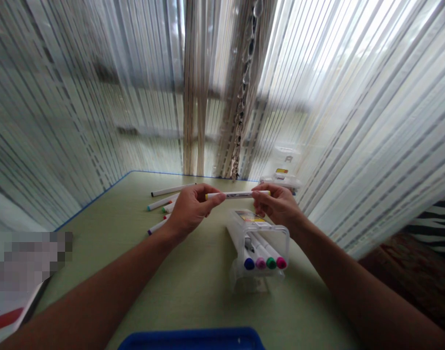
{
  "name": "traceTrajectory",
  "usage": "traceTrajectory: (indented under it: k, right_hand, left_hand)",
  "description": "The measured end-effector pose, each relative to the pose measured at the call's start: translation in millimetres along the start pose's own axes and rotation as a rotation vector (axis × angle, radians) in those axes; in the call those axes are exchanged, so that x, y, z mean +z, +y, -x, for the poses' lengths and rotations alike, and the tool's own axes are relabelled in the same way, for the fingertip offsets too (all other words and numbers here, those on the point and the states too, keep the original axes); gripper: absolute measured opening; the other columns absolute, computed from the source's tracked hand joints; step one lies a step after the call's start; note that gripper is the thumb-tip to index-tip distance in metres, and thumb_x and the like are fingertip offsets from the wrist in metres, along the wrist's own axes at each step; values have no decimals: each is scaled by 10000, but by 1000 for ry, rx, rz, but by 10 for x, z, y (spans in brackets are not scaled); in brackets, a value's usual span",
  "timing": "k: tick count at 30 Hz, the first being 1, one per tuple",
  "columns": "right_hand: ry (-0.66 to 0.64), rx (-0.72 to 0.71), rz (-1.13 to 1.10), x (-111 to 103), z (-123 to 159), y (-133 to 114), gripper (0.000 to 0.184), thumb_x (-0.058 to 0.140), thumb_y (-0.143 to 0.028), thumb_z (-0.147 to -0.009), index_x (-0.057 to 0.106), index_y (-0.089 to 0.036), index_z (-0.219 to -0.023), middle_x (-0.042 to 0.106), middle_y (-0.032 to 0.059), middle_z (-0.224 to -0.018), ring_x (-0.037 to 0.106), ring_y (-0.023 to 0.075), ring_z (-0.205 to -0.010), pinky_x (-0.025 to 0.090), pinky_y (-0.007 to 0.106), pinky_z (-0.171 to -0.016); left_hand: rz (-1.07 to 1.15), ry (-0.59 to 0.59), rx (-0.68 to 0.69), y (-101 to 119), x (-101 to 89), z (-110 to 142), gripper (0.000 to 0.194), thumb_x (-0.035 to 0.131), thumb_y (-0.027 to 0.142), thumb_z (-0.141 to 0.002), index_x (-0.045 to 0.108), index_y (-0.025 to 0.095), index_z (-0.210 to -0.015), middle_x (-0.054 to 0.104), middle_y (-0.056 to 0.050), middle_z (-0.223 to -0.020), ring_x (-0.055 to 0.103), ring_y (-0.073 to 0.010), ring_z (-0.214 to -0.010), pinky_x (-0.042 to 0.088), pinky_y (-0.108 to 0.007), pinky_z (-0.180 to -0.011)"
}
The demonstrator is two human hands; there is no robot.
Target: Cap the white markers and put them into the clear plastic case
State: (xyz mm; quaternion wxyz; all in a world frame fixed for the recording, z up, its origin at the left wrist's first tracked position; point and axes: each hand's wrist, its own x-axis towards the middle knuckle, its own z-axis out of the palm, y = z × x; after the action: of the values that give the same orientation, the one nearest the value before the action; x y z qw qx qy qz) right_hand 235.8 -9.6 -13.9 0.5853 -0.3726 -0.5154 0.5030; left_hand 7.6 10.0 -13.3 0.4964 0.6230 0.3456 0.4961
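Observation:
A white marker (239,195) with yellow ends is held level between both hands, above the table. My left hand (191,206) pinches its left end with thumb and fingers. At the other end, my right hand (277,203) grips it the same way. Just below my right hand lies a clear plastic marker case (234,231), its open end facing me. Inside it are several white markers (263,250) with blue, pink, green and magenta tips. Behind and left of my left hand, several loose markers (157,227) rest on the table, partly hidden by that hand.
The green table (113,253) has a blue edge. Another clear case (280,180) stands at the back right, by the striped string curtain (142,87). A blue tray-like object (193,339) shows at the front edge. Something blurred with red and white lies at the left.

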Motion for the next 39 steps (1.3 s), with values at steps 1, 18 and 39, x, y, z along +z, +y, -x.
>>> traceTrajectory:
  k: [1, 18, 39]
  right_hand:
    - [-7, -1, -3, 1, 3, -3, 222, 868, -277, -683, 718, -154, -789, 669, -10, -543, 594, 91, -406, 420, 166, -372]
    - [60, 116, -128, 11, 7, -110, 191, 670, -227, -732, 752, -120, -867, 763, 71, -679, 625, 118, -418, 443, 188, -373]
    - [47, 78, -99, -22, -10, -91, 191, 694, -257, -750, 711, -136, -896, 773, 72, -713, 672, 149, -452, 460, 194, -367]
  left_hand:
    - [0, 0, -2, -2, -1, -1, 310, 816, 380, -702, 712, 117, -828, 590, 17, -583, 429, -57, -440, 300, -196, -419]
    - [248, 15, -60, 21, -10, -44, 264, 724, 318, -789, 701, 81, -902, 737, -100, -778, 491, -61, -455, 389, -211, -470]
    - [231, 1, -27, 26, -14, -35, 277, 726, 277, -784, 658, 90, -977, 724, -70, -745, 500, -63, -456, 406, -213, -480]
